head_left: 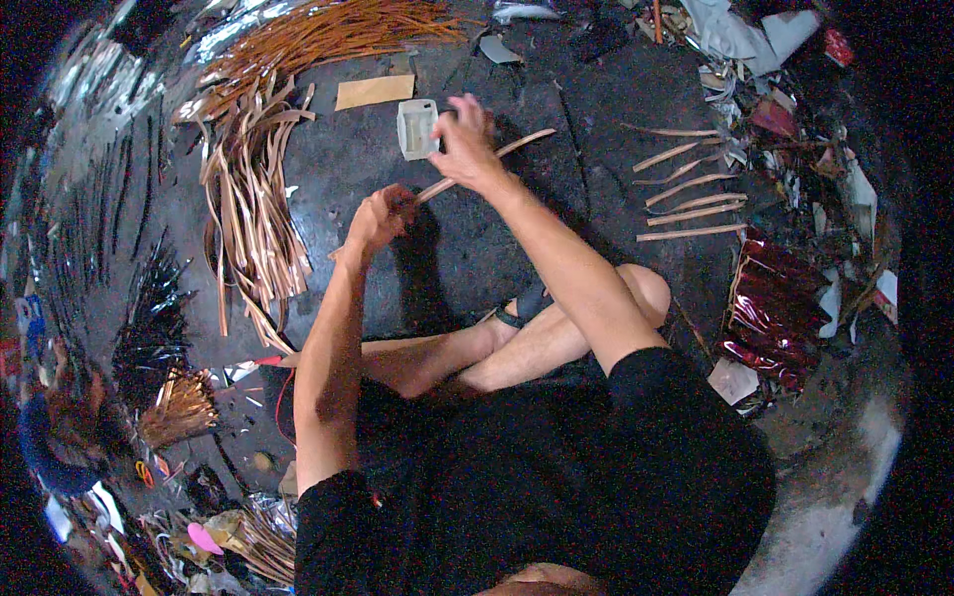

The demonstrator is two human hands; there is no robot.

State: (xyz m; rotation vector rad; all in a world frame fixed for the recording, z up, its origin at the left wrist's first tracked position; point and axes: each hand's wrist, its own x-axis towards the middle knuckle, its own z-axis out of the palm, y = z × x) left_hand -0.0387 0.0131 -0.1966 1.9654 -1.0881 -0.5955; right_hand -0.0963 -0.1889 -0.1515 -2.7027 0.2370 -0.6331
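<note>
A long, thin tan strip (527,140) slants across in front of me, its far end up to the right. My left hand (380,217) is closed around it near its lower left end. Above the strip is my right hand (465,144), its fingers apart and slightly blurred. The right fingertips are at the right edge of a small pale rectangular tray (417,129) on the dark floor; whether they touch it I cannot tell. Part of the strip is hidden behind the right hand and wrist.
A thick bundle of tan strips (256,199) lies left, below orange-brown sticks (328,40). A tan card (375,92) lies beside the tray. Several separate strips (696,209) are laid out right, near dark red shiny foil (775,308) and scraps. My crossed legs (527,348) are close in front.
</note>
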